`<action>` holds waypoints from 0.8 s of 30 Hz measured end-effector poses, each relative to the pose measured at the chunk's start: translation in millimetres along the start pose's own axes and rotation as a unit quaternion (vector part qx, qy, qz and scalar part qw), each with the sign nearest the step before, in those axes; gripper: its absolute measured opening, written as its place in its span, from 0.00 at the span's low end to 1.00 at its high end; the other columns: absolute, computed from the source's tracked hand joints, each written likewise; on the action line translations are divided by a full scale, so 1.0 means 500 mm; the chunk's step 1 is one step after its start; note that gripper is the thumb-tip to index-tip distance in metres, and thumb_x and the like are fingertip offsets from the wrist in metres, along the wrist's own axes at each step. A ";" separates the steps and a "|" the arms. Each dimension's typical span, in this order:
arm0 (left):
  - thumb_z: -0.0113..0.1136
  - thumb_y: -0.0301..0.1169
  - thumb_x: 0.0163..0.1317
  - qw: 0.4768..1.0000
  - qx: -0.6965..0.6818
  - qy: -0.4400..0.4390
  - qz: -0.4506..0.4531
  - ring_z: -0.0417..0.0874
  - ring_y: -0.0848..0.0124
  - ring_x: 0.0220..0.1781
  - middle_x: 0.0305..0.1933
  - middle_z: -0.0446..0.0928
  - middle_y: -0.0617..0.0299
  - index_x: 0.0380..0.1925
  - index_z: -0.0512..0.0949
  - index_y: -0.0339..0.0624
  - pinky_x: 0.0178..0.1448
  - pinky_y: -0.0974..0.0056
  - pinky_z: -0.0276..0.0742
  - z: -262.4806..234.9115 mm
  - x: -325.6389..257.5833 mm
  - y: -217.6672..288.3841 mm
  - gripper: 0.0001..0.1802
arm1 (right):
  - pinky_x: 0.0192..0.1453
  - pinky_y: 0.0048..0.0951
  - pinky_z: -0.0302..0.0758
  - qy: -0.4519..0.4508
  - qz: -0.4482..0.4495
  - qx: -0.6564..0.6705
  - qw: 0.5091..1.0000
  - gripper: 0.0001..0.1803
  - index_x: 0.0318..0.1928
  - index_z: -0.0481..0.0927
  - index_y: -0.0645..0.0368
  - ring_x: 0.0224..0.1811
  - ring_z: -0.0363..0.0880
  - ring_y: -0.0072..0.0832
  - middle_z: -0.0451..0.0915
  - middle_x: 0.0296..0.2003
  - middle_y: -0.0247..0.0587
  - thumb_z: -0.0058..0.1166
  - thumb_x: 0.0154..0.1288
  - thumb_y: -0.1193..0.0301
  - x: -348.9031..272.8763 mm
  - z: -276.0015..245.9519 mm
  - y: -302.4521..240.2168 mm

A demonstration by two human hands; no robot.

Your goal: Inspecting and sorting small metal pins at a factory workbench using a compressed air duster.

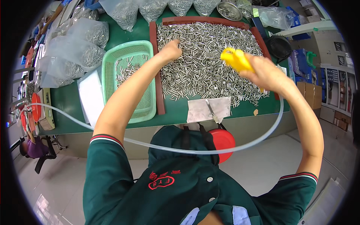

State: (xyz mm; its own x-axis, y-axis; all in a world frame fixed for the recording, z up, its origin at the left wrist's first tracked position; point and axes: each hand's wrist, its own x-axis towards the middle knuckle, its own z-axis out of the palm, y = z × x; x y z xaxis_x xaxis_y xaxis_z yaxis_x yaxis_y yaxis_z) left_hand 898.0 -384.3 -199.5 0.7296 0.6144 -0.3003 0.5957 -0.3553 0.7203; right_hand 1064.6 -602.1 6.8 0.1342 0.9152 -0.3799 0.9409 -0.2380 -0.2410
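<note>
Small metal pins (202, 63) lie in a wide, dense layer on the green table, inside a dark red wooden frame (160, 93). At the layer's upper left, my left hand (171, 50) is closed, its fingertips down at the pins; whatever they pinch is hidden. My right hand (264, 70) grips a yellow air blow gun (234, 59) above the right part of the layer, nozzle side toward the left. A translucent hose (202, 152) hangs from the right-hand side and loops across in front of my body. Left of the frame, a light green basket (147, 112) holds some loose pins.
Clear bags of metal parts (88, 32) crowd the table's left and far side. A metal bowl (229, 11) stands at the back. Tweezers (210, 108) rest on a whitish cloth (197, 110) at the near edge. A red stool (222, 144) is below; a black fan (278, 47) stands right.
</note>
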 end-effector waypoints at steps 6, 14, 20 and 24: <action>0.52 0.25 0.47 0.992 0.123 -0.007 0.017 0.74 0.46 0.52 0.45 0.74 0.36 0.41 0.72 0.30 0.57 0.53 0.69 0.013 -0.099 0.011 0.18 | 0.43 0.45 0.72 0.032 -0.034 -0.030 0.998 0.22 0.49 0.68 0.67 0.39 0.77 0.52 0.78 0.33 0.60 0.55 0.58 0.66 0.018 0.032 -0.012; 0.60 0.26 0.47 0.984 0.160 -0.078 -0.024 0.66 0.47 0.61 0.57 0.66 0.36 0.57 0.61 0.29 0.65 0.56 0.62 0.091 -0.224 0.002 0.35 | 0.41 0.44 0.72 0.026 -0.013 -0.039 0.999 0.22 0.48 0.67 0.69 0.37 0.77 0.52 0.77 0.30 0.60 0.55 0.58 0.66 0.012 0.012 -0.007; 0.61 0.24 0.48 0.989 0.146 -0.023 -0.004 0.48 0.45 0.71 0.68 0.47 0.34 0.62 0.54 0.30 0.72 0.55 0.49 0.149 -0.295 0.012 0.41 | 0.41 0.44 0.72 0.014 -0.052 -0.044 0.998 0.23 0.49 0.66 0.67 0.37 0.76 0.52 0.77 0.31 0.58 0.55 0.58 0.66 -0.011 0.043 -0.005; 0.60 0.23 0.48 0.992 0.124 -0.006 0.038 0.54 0.48 0.69 0.66 0.54 0.39 0.60 0.62 0.37 0.71 0.55 0.52 0.149 -0.313 0.000 0.35 | 0.43 0.45 0.73 0.000 -0.065 -0.064 0.996 0.17 0.42 0.69 0.63 0.37 0.78 0.50 0.79 0.31 0.55 0.55 0.58 0.66 -0.019 0.075 0.004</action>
State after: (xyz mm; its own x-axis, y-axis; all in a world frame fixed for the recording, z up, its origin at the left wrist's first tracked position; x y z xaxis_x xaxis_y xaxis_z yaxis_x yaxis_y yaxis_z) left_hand 808.9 -532.7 -199.1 0.7788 0.5715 -0.2586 0.6017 -0.5640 0.5656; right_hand 1053.4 -623.4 -23.7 0.0082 0.9355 -0.3533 0.9824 -0.0736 -0.1718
